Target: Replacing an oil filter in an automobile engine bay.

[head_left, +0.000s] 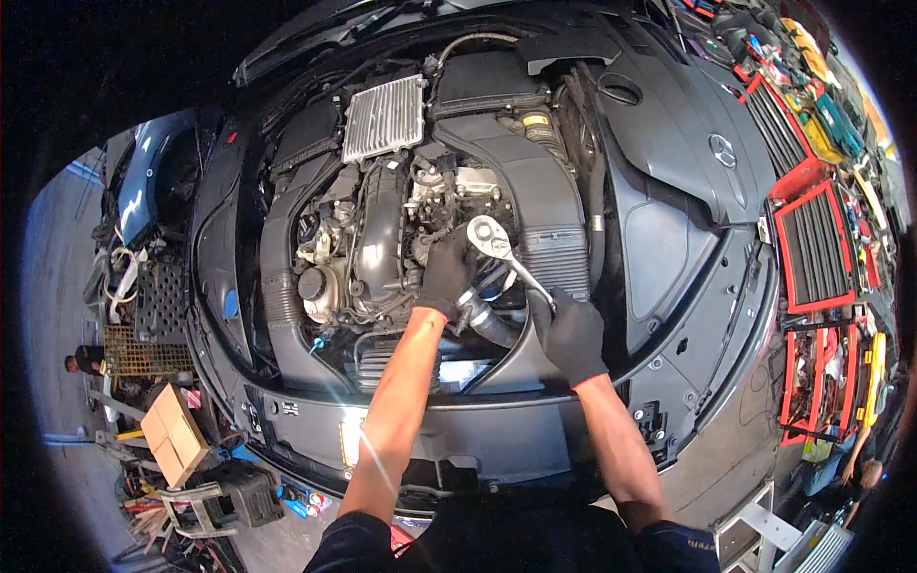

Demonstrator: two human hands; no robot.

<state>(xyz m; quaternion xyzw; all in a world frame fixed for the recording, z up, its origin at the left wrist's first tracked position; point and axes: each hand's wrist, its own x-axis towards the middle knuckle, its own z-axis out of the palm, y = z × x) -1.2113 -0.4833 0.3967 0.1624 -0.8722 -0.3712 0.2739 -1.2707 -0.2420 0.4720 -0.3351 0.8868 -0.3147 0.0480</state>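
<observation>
My right hand (573, 342), in a black glove, is closed round the handle of a shiny ratchet wrench (512, 254). The wrench slants up and left, its round head above the right part of the engine (382, 239). My left hand (445, 279), also gloved in black, reaches down among the engine parts just left of the ratchet head; its fingers are mostly hidden. Close below it are a grey hose (489, 323) and a metal fitting. A ribbed black intake duct (554, 260) runs beside the wrench handle.
A finned silver module (385, 116) sits at the back of the engine bay. A dark cover panel (683, 134) lies at the far right. Red tool drawers (817, 244) stand beyond the car's right side. At left are a cardboard box (174, 435) and stacked car parts. A person (86, 361) shows at far left.
</observation>
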